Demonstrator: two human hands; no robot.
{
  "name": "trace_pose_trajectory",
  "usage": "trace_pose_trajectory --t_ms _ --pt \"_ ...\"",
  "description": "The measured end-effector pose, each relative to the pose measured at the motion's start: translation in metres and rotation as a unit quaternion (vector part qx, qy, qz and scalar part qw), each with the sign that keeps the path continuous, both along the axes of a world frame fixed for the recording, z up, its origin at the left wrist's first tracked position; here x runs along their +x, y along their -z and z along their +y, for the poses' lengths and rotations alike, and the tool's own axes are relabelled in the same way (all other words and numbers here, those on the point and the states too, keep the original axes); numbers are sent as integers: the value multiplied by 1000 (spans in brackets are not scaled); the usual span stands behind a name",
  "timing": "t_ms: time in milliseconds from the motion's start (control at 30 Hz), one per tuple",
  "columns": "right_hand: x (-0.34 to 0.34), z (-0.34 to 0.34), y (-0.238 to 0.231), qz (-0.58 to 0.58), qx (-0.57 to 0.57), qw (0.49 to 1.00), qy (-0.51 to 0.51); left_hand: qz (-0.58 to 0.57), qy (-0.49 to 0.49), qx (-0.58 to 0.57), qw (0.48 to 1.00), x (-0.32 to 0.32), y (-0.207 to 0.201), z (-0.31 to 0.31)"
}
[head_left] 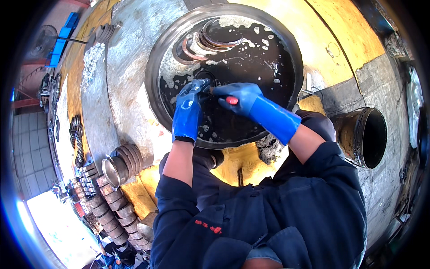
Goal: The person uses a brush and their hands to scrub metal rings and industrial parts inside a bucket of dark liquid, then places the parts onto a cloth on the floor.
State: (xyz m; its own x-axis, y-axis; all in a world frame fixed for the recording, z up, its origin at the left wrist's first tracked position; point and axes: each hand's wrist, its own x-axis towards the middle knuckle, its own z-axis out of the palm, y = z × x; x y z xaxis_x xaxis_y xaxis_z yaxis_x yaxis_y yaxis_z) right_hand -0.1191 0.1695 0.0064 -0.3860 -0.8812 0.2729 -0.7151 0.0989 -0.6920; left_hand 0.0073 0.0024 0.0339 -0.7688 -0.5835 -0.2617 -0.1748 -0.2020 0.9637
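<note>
Both my hands wear blue rubber gloves and meet over a wide round pan (152, 80) of dark liquid with whitish foam. My right hand (244, 99) is closed round a tool with a red handle (232, 100); its working end, close to my left fingers, is too dark to make out. My left hand (190, 96) is closed, its fingertips at a dark rounded part (206, 76) just above or in the liquid. What exactly the left fingers grip is hidden. Several curved metal half-rings (210, 42) lie partly in the liquid at the pan's far left.
To the right lies an open dark metal cylinder (374, 138). On the left, a ribbed metal cylinder (116, 172) and rows of stacked rusty round parts (114, 206) stand on the floor. Dark coiled pieces (77, 141) lie further left. My knees flank the pan's near rim.
</note>
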Motion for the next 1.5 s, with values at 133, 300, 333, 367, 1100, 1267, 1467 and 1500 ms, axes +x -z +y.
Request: trace_pose_trajectory --t_ms 133,300,333,367,1100,1267,1467,1500 --pt "-14 -3 44 173 64 978 96 -1 27 25 999 -8 -3 10" --pt "-21 -6 31 -18 -61 977 204 -11 39 10 999 4 3 6" --pt "-22 -3 27 -111 4 965 237 -11 39 11 999 3 2 6" --pt "-25 0 22 -203 68 940 266 -20 27 6 999 2 -2 6" --pt "-54 26 -44 -223 -2 952 208 -20 94 -787 610 -23 18 -4" --pt "-59 33 -40 -482 -130 861 98 -3 59 -814 578 -22 24 -1" --pt "-54 14 -8 -220 -108 954 172 6 59 -536 842 -10 35 -8" --pt "-61 15 -3 -267 -142 939 164 10 5 -453 891 -9 32 -11"
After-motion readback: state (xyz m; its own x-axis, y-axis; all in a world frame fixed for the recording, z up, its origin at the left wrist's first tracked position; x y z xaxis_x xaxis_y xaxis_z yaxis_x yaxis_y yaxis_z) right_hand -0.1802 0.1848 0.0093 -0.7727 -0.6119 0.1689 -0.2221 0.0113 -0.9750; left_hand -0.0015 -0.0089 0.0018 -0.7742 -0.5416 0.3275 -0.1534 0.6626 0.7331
